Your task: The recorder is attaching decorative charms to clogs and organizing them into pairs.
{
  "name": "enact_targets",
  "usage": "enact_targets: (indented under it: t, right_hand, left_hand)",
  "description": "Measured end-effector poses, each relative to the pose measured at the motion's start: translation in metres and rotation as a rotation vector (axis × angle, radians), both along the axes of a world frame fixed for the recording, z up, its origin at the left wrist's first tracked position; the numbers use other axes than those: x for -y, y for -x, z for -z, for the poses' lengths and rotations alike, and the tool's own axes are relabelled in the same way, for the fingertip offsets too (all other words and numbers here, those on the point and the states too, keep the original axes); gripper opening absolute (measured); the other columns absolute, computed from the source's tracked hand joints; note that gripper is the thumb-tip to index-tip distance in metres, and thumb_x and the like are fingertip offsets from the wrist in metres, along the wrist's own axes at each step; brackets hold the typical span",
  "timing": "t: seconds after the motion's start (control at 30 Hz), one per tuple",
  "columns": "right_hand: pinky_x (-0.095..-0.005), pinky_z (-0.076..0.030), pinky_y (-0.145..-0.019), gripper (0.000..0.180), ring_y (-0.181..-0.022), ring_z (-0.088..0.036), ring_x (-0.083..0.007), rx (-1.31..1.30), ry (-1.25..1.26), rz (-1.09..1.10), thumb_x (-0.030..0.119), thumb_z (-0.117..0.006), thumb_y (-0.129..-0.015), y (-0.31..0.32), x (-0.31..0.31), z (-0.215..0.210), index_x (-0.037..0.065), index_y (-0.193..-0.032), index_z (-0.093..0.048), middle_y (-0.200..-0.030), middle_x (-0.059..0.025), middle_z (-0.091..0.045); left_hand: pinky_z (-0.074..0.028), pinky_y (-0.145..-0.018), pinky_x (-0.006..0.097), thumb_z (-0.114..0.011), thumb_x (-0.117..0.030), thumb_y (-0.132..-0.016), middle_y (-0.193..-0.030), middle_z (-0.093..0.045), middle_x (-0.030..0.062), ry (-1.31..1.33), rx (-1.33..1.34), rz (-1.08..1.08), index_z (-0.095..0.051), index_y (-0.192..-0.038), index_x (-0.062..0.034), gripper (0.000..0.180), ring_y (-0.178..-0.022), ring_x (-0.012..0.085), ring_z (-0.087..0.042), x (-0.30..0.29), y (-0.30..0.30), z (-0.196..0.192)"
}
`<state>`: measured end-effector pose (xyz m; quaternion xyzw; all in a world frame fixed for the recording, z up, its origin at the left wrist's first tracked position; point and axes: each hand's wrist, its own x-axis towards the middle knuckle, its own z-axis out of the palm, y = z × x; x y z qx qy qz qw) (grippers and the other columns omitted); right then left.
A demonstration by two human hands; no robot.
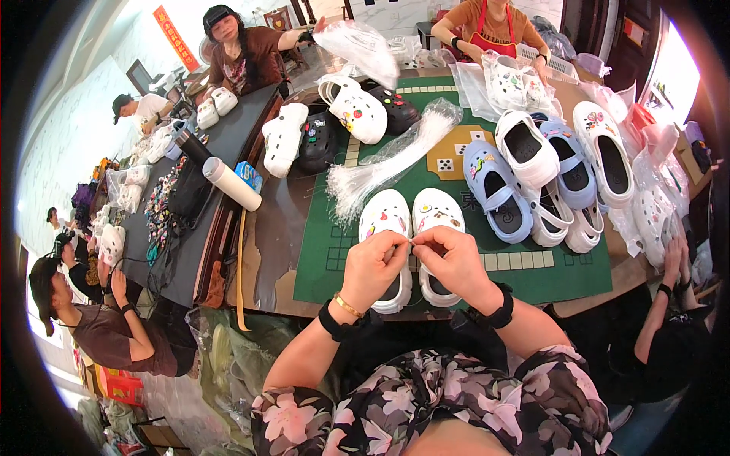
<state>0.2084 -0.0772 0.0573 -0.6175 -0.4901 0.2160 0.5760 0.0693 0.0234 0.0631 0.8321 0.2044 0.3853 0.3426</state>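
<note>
A pair of white clogs with colourful charms stands before me, toes pointing away: the left clog [383, 213] and the right clog [436, 207] are side by side. Over the gap between them, my left hand [374, 264] and my right hand [455, 262] meet, each closed in a pinch. What lies between the fingertips is too small to make out. Just past the clogs is a bundle of thin white plastic strands [365, 181], partly inside a clear bag.
A green mat [319, 266] covers the table. Several white and blue clogs [498, 194] are piled at the right; white and black clogs [357, 114] stand at the far side. A white bottle [232, 184] is at the left. Co-workers sit around the tables, one holding a clear bag [361, 49].
</note>
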Motion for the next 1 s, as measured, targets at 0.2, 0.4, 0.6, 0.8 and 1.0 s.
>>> enact_targets:
  t: [0.2, 0.4, 0.6, 0.8, 1.0]
  right_hand:
    - [-0.0280, -0.048, -0.060, 0.014, -0.064, -0.060, -0.0141, -0.027, -0.005, -0.005, 0.008, -0.068, -0.083, 0.000, -0.001, 0.000, -0.002, -0.093, -0.068, -0.079, -0.0104, -0.066]
    - [-0.0301, -0.048, -0.061, 0.011, -0.066, -0.061, -0.0204, 0.096, -0.063, 0.015, 0.007, -0.068, -0.082, -0.001, -0.003, 0.000, -0.001, -0.090, -0.067, -0.078, -0.0119, -0.065]
    - [-0.0326, -0.048, -0.061, 0.010, -0.067, -0.061, -0.0238, 0.186, -0.059, -0.026, 0.007, -0.068, -0.081, -0.005, 0.001, -0.004, 0.000, -0.088, -0.067, -0.076, -0.0122, -0.063]
    - [-0.0313, -0.048, -0.061, 0.011, -0.065, -0.062, -0.0185, 0.068, 0.170, -0.114, 0.007, -0.068, -0.079, -0.010, 0.005, -0.009, -0.002, -0.085, -0.068, -0.073, -0.0117, -0.066]
    - [-0.0286, -0.048, -0.061, 0.012, -0.064, -0.060, -0.0133, 0.064, 0.289, -0.175, 0.007, -0.068, -0.078, -0.014, 0.005, -0.010, -0.003, -0.086, -0.069, -0.071, -0.0106, -0.066]
  left_hand:
    - [-0.038, -0.051, 0.025, -0.069, -0.003, -0.080, -0.065, -0.055, 0.0047, -0.051, 0.007, 0.016, -0.065, -0.086, -0.0018, 0.007, -0.054, 0.0079, -0.044, 0.000, 0.000, -0.002]
    - [-0.042, -0.051, 0.027, -0.069, -0.005, -0.081, -0.068, -0.059, 0.0067, 0.226, -0.104, 0.061, -0.066, -0.083, -0.0027, 0.005, -0.053, 0.0138, -0.051, 0.000, 0.004, -0.003]
    - [-0.043, -0.057, 0.023, -0.073, -0.002, -0.078, -0.080, -0.063, 0.0030, 0.149, 0.020, 0.046, -0.066, -0.086, -0.0015, 0.011, -0.066, 0.0079, -0.055, -0.004, 0.001, -0.005]
    - [-0.050, -0.064, 0.031, -0.071, -0.001, -0.077, -0.081, -0.063, 0.0088, -0.105, -0.001, 0.161, -0.065, -0.086, -0.0030, 0.011, -0.072, 0.0233, -0.063, -0.004, 0.005, -0.005]
    - [-0.047, -0.068, 0.037, -0.069, -0.006, -0.076, -0.080, -0.063, 0.0072, -0.323, -0.188, 0.279, -0.066, -0.087, -0.0078, 0.012, -0.074, 0.0272, -0.061, -0.007, 0.007, -0.006]
